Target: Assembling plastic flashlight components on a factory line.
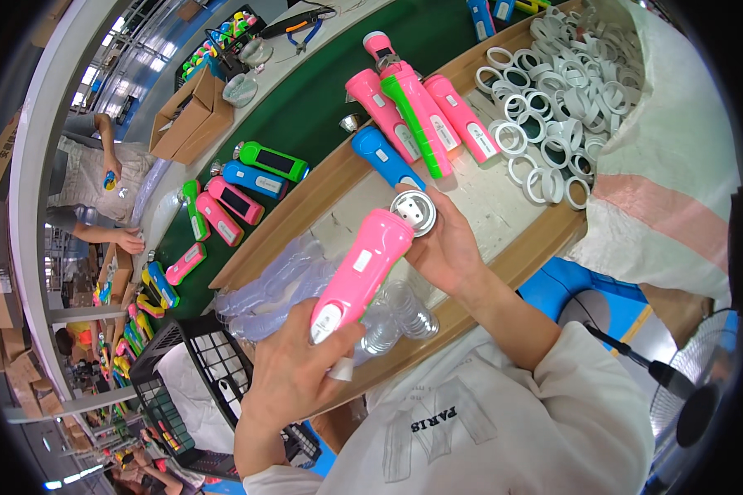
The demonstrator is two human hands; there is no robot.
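My left hand (293,371) is wrapped round the lower body of a pink flashlight (362,262), which slants up to the right. Something small and white shows under that hand's fingers. My right hand (447,247) grips a round silver reflector (414,212) with a white inner disc, close beside the flashlight's wide head. Whether the two parts touch, I cannot tell. Just beyond lies a blue flashlight body (385,158). Several pink flashlight bodies (462,120) and a green one (413,124) are grouped behind it.
White rings (553,107) lie heaped at the far right by a white woven sack (669,157). Clear plastic lenses (388,322) rest near my left hand. Finished-looking flashlights (256,177) line the green belt (305,107). A black crate (194,388), a fan (702,388) and a co-worker's hand (128,240) are around.
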